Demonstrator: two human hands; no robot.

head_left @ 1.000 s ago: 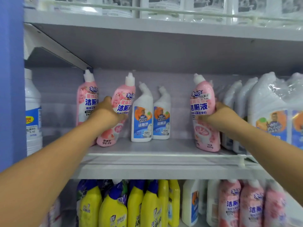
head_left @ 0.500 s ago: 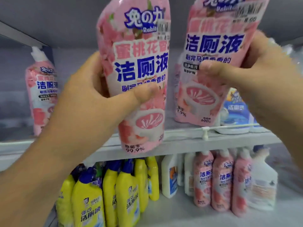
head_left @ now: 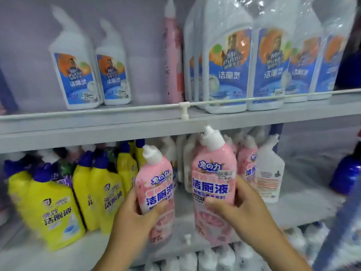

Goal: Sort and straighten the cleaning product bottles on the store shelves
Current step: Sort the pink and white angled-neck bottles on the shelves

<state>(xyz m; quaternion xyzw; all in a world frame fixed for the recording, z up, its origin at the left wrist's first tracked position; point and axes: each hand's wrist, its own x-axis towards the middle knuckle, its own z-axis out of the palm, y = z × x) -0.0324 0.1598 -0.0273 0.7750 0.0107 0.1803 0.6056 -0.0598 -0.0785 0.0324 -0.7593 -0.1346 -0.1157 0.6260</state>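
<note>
I hold two pink toilet-cleaner bottles with white caps in front of the lower shelf (head_left: 304, 210). My left hand (head_left: 134, 214) grips the left pink bottle (head_left: 156, 184) around its middle. My right hand (head_left: 244, 208) grips the right pink bottle (head_left: 214, 173), which is slightly higher. Both bottles are upright, labels facing me. More pink bottles (head_left: 247, 165) stand behind them on the lower shelf. One pink bottle (head_left: 172, 61) stands on the upper shelf (head_left: 97, 124) between white bottles.
Yellow bottles with blue caps (head_left: 52, 204) fill the lower shelf's left. White blue-labelled bottles (head_left: 78, 65) and wrapped packs (head_left: 246, 63) stand on the upper shelf behind a rail (head_left: 183, 109). A white bottle (head_left: 270, 173) and a dark blue bottle (head_left: 347, 173) stand at right.
Both hands took the pink bottles off the upper shelf and brought them down to the lower shelf level. The view dropped and shifted right.
</note>
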